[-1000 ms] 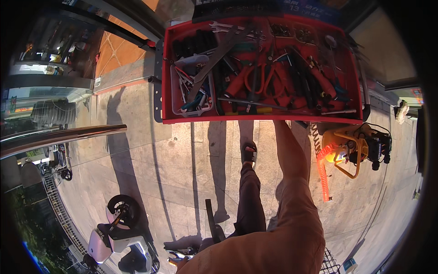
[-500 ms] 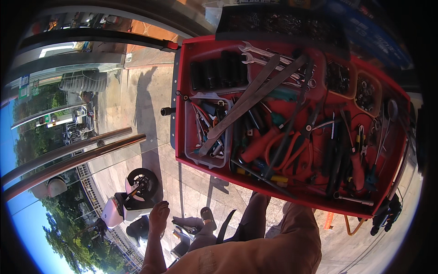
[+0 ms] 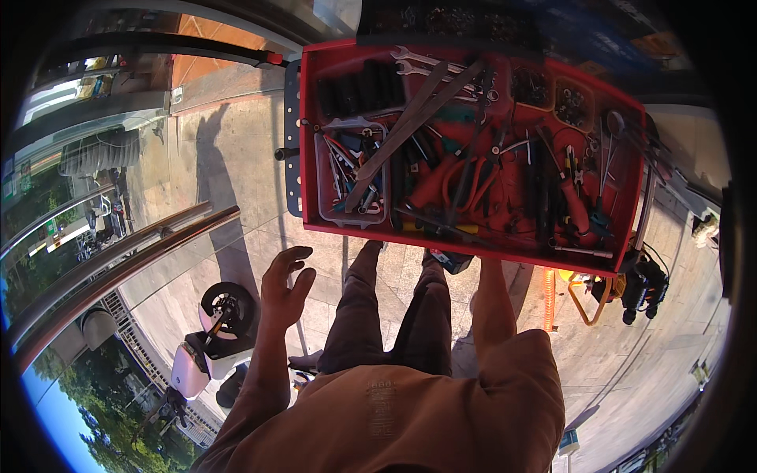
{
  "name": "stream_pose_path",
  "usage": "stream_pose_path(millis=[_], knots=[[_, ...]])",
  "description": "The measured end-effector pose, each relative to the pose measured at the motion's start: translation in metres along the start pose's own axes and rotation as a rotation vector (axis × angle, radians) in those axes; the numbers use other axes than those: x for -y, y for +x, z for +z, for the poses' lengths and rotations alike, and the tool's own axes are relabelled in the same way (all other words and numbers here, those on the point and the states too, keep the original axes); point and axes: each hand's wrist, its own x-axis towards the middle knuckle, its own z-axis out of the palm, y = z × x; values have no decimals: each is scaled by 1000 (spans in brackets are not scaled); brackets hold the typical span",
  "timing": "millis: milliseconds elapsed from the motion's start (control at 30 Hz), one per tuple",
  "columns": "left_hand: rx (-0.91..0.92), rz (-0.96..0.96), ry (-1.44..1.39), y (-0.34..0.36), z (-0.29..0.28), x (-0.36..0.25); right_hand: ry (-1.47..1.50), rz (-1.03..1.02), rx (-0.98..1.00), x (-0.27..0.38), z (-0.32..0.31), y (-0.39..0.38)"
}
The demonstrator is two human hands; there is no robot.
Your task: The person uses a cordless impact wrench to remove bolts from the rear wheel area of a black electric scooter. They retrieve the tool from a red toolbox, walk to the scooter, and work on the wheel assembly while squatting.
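My left hand [image 3: 287, 285] is raised in the air below the left front corner of a red tool drawer [image 3: 465, 251]. Its thumb and fingers are apart, and nothing is in it. My right forearm [image 3: 494, 303] reaches up to the drawer's front edge, which hides the hand and its fingers. Close to that arm, a dark blue object [image 3: 451, 261] shows partly from under the edge; I cannot make out its kind. In the drawer lie open-end wrenches [image 3: 422, 57], two long flat metal strips [image 3: 410, 130], red-handled pliers [image 3: 473, 177] and a clear plastic bin [image 3: 388, 206] of small tools.
Small bins of hardware [image 3: 573, 106] sit at the drawer's back right. A metal rail [image 3: 181, 240] runs along the left, with a white scooter [image 3: 193, 366] beyond. At right, an orange coiled hose [image 3: 550, 299] hangs near black equipment [image 3: 646, 284].
The drawer now appears higher and further left in view. My left hand has risen toward it with fingers spreading. My right forearm has come into view at the drawer's front.
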Motion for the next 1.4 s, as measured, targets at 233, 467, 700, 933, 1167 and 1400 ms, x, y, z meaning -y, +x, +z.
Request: stream_pose_path(millis=[233, 467, 700, 933, 1167, 1400], knots=[[221, 286, -255, 96, 20, -15, -57, 429, -197, 21, 19, -136], [310, 375, -173, 147, 59, -10, -294, 885, -310, -2, 43, -290], [415, 239, -183, 142, 92, -13, -251, 933, -541, -1, 105, -400], [396, 361, -113, 137, 99, -20, 266, 914, -683, 21, 144, -411], [555, 530, 14, 126, 88, -53, 424, 904, -782, 23, 143, -399], [104, 601, 104, 195, 47, -59, 47, 571, -837, 31, 142, -389]])
